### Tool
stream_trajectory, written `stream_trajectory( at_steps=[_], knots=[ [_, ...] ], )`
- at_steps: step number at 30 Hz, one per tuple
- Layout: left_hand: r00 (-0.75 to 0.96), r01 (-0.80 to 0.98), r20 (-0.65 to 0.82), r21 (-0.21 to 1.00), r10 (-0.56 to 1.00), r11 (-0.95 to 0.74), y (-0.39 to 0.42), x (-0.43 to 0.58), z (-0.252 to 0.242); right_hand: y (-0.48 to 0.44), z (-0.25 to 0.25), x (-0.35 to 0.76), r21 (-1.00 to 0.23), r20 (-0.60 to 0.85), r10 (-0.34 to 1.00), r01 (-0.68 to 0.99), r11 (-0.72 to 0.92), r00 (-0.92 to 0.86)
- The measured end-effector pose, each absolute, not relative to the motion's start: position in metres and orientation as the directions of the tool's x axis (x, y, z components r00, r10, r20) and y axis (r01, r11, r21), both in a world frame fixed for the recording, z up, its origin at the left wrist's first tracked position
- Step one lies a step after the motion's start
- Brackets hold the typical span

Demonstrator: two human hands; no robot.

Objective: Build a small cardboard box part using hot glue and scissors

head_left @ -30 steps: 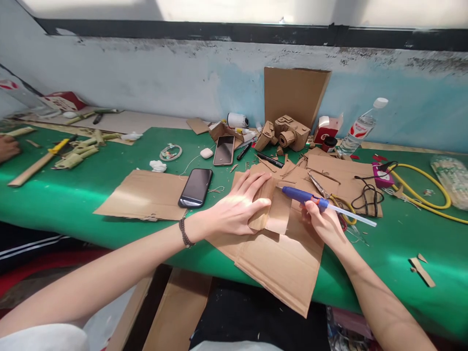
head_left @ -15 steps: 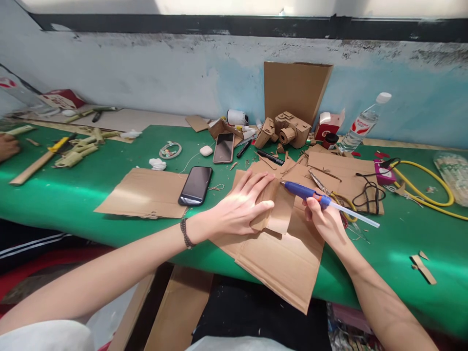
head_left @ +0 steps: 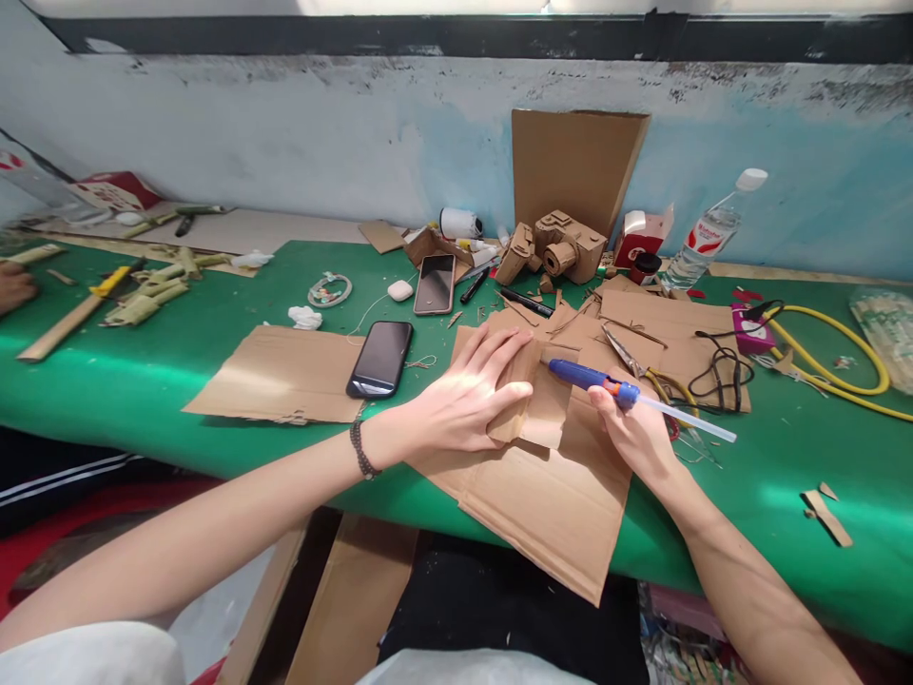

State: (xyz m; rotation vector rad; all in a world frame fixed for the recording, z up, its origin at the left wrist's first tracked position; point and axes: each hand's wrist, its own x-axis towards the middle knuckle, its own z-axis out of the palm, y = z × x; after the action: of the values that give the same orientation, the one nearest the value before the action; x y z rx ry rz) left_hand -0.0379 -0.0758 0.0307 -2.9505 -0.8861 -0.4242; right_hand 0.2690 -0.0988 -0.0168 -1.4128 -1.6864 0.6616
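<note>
My left hand presses a small folded cardboard piece down onto a larger cardboard sheet; the fingers are stretched out and the thumb hooks the piece's edge. My right hand is closed round a blue hot glue gun with an orange band and a clear glue stick out of its back. The gun's nozzle points left at the top edge of the folded piece, just right of my left fingertips.
The green table carries a flat cardboard sheet, two phones, a cardboard camera model, scissors, a water bottle, black and yellow cables. Another person's hand rests at far left.
Hardly anything differs. The glue gun's nozzle stays at the folded piece's top edge and both hands keep their hold; the view has drifted slightly.
</note>
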Motion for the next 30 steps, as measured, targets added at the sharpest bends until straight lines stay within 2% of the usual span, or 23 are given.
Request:
stream_trajectory(
  at_steps=[9, 30],
  knots=[
    [0.785, 0.566, 0.268, 0.056, 0.559, -0.822, -0.075, -0.040, 0.029, -0.098, -0.009, 0.263, -0.691, 0.372, 0.920, 0.624, 0.364, -0.125],
    [0.766, 0.594, 0.272, 0.049, 0.583, -0.803, -0.069, -0.042, 0.029, -0.106, -0.023, 0.263, -0.622, 0.443, 0.877, 0.641, 0.449, -0.184]
  ],
)
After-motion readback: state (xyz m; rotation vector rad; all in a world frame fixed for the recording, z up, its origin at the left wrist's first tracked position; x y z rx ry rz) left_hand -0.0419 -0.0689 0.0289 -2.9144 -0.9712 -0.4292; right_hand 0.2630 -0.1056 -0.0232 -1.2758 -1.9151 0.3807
